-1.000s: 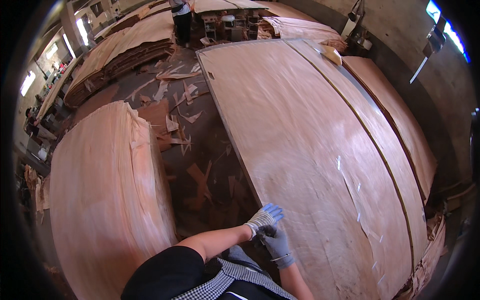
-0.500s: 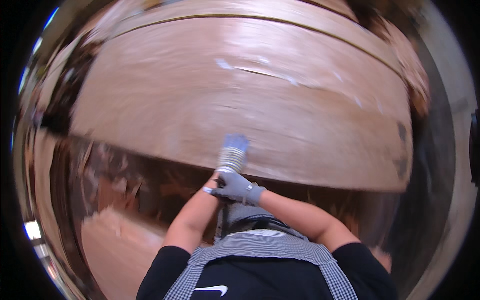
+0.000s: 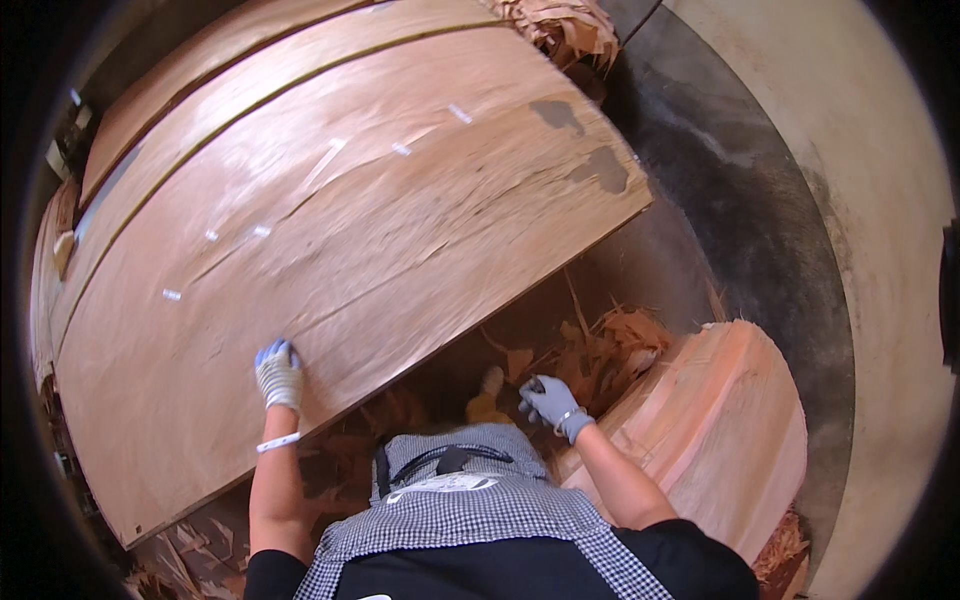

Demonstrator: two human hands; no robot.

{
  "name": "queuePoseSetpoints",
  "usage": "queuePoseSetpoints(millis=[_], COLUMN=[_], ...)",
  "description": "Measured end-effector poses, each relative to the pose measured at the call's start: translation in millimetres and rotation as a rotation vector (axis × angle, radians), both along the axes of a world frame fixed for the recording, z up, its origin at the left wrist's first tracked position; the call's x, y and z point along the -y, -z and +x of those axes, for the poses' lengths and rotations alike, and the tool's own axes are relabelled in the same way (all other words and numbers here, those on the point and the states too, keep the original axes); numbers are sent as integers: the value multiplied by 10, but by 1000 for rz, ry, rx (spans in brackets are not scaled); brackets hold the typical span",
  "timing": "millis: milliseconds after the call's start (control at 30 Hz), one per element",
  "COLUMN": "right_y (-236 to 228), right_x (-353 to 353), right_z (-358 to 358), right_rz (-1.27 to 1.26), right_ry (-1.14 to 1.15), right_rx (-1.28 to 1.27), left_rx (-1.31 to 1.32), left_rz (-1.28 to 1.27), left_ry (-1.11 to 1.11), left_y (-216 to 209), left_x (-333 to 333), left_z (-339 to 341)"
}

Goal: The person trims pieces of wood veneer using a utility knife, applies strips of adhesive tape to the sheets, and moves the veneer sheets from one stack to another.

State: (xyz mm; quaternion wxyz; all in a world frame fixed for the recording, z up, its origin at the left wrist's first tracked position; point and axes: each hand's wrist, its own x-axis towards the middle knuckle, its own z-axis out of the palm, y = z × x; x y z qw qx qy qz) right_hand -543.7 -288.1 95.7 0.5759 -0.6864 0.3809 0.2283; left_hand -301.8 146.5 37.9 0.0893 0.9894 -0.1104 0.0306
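A broad sheet of pale reddish wood veneer (image 3: 400,270) lies before me, with long cracks and several short white tape strips on it. My left hand (image 3: 279,378), in a striped glove with blue fingertips, rests on its near part, fingers laid on the wood and holding nothing. To the right, past the sheet's near edge, my right hand (image 3: 552,402) wears a grey glove. Its fingers are closed around a small dark object (image 3: 537,384), mostly hidden in the grip, so its kind cannot be told.
At lower right stands a stack of curved veneer (image 3: 720,420). Torn veneer scraps (image 3: 630,340) litter the floor beneath the sheet's edge. More shavings (image 3: 565,30) are heaped beyond its far corner. A dark floor strip (image 3: 740,200) curves along the right beside a paler floor (image 3: 850,130).
My hands were together at the left wrist and have parted, the left now on the sheet, the right off to the right. The view has turned, so the sheet appears slanted.
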Motion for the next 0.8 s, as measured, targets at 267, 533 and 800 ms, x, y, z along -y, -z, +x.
queuePoseSetpoints(millis=[267, 533, 800], right_y=[289, -191, -162], right_x=[1964, 3654, 5396], right_z=[-978, -904, -130], right_rz=[-213, -165, -281], right_ry=[90, 487, 505], right_rx=[69, 121, 452], left_rx=[-318, 47, 10], left_rz=[281, -86, -140], left_ry=[-422, 249, 640], left_y=[-182, -72, -129], left_x=[651, 3986, 6975], left_z=[372, 828, 1309])
